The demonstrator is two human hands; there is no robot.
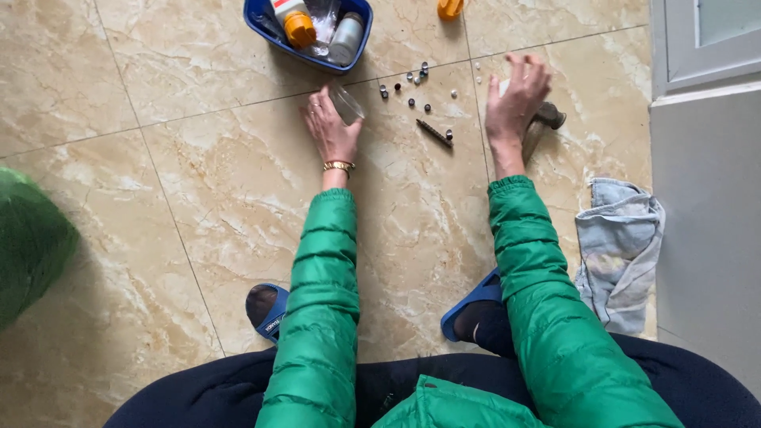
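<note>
Seated on tiled floor [198, 198]. Blue basket [258, 20] of bottles ahead. Left hand [331, 127], fingers clamped on clear plastic bag [346, 103]. Right hand [517, 99], fingers spread apart, above hammer [547, 117]. Small screws and nuts [416, 83] scattered between, within reach.

A single view is given, taken from a camera worn on the head and aimed steeply downward and forward over the lap. The tiled floor [198, 206] is seen from seated height, at arm's length. Both green sleeves [325, 277] are seen running up from the bottom edge toward the picture's centre. The blue basket [258, 20] is cut by the top edge, and a grey door frame [705, 198] bounds the right side.
</note>
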